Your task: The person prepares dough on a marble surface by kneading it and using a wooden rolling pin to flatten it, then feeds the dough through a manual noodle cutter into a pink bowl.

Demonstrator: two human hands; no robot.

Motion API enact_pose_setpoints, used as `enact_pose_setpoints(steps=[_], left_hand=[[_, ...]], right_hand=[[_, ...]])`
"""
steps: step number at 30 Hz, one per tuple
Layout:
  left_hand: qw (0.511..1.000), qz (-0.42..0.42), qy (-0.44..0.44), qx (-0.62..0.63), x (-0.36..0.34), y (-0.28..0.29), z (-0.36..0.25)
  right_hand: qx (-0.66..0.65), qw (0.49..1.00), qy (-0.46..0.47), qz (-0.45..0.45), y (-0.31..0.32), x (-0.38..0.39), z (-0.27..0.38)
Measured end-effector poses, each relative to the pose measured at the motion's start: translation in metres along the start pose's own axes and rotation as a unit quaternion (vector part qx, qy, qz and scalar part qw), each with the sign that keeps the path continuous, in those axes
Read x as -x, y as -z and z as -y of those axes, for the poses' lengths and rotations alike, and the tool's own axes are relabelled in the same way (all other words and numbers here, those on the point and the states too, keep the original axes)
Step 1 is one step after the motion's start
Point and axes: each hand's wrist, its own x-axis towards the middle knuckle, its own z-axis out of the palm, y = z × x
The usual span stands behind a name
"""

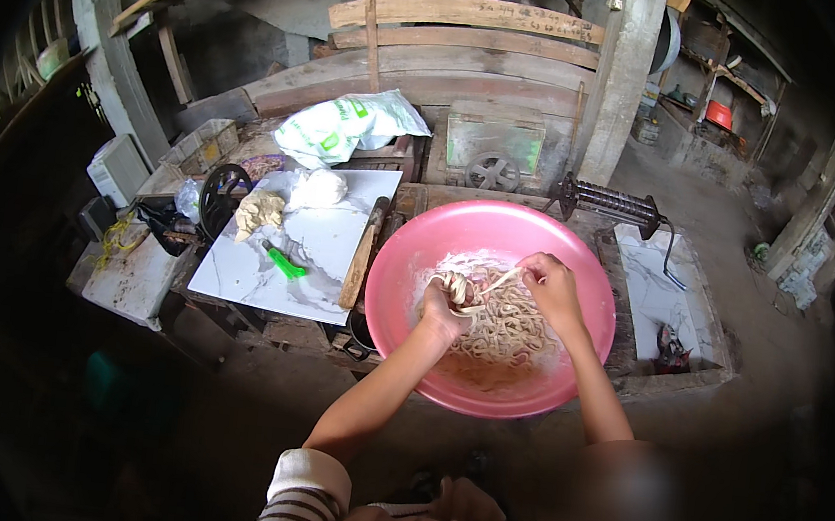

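I have both hands over the pink basin (394, 293). My left hand (441, 308), above the left half of the basin, is curled around a bundle of noodles (453, 286). My right hand (553, 286), toward the basin's right side, pinches the end of a dough strand (502, 281) that runs slanting between my hands. Loose flat noodles (506, 334) lie tangled in the middle of the basin, dusted with white powder. The basin rests on a wooden surface (421, 201). Left of the basin is a marble-patterned slab (324, 287), carrying a pale dough lump (259, 213) and a bright green tool (284, 264). A wooden stick (365, 255) lies between slab and basin. Behind the basin, to the left, sits a white-and-green sack (340, 130); behind it to the right, a dark ridged roller (609, 204) with a bent crank.
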Motion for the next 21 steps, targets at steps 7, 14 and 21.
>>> enact_pose_setpoints(steps=[7, 14, 21], left_hand=[[0.999, -0.004, 0.010, 0.037, -0.016, -0.011, 0.004], [0.997, 0.058, -0.050, -0.004, -0.038, -0.014, -0.005], [0.996, 0.050, -0.066, 0.014, -0.066, -0.023, -0.015]], right_hand=[[0.155, 0.988, -0.015, -0.011, -0.018, -0.023, -0.050], [-0.155, 0.958, -0.067, 0.231, -0.048, -0.008, -0.036], [-0.180, 0.958, -0.092, 0.201, -0.055, -0.026, -0.035]])
